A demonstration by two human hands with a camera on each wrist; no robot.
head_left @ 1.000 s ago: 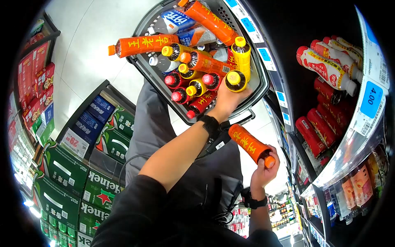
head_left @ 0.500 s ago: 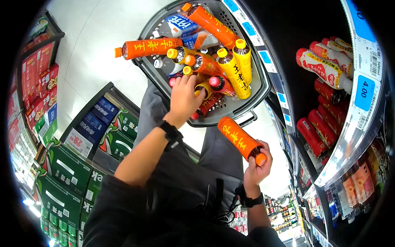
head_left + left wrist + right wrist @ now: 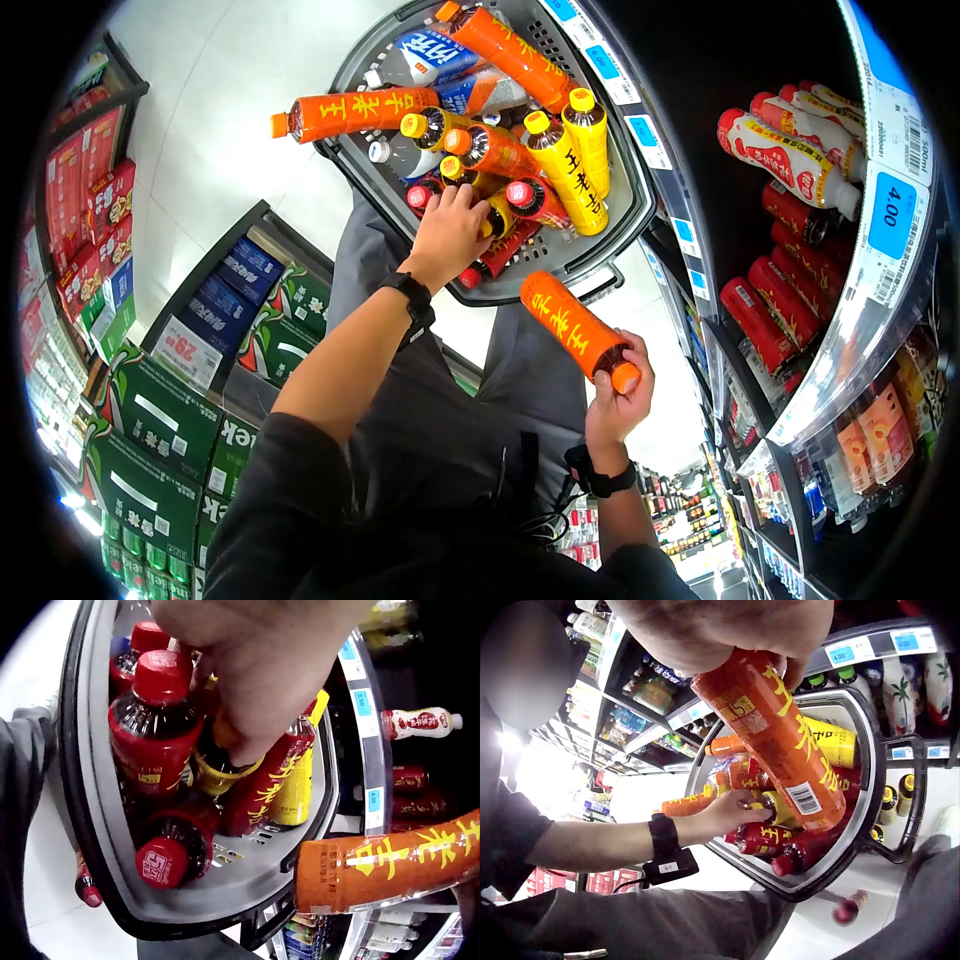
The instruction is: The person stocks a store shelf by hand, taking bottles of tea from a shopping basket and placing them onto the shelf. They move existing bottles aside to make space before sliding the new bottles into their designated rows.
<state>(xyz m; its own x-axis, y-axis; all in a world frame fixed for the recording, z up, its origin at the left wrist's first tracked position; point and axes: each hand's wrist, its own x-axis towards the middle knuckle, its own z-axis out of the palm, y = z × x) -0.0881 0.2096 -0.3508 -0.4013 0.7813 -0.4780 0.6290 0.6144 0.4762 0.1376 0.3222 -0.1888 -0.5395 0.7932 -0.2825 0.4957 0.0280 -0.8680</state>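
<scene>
My left hand (image 3: 448, 238) reaches into a grey shopping basket (image 3: 628, 205) full of drink bottles. Its thumb and fingers grip the top of a yellow-labelled bottle (image 3: 214, 780); the palm hides most of the cap. Red-labelled bottles (image 3: 156, 733) stand close beside that hand in the left wrist view. Outside the basket's near edge, my right hand (image 3: 620, 392) holds an orange-labelled bottle (image 3: 568, 320) by its neck and cap, with the base toward the basket. Two yellow-labelled bottles, one of them a tall bottle (image 3: 570, 175), lean at the basket's right side.
A store shelf (image 3: 735, 370) with red cans and white bottles runs along the right, its price tags (image 3: 890, 215) facing out. On the left stand green beer cartons (image 3: 160, 410). An orange bottle (image 3: 360, 113) sticks out over the basket's left rim.
My left hand let go of a yellow bottle at the basket's right side, then moved left to another yellow one. My right hand shifted slightly left, still holding the orange bottle.
</scene>
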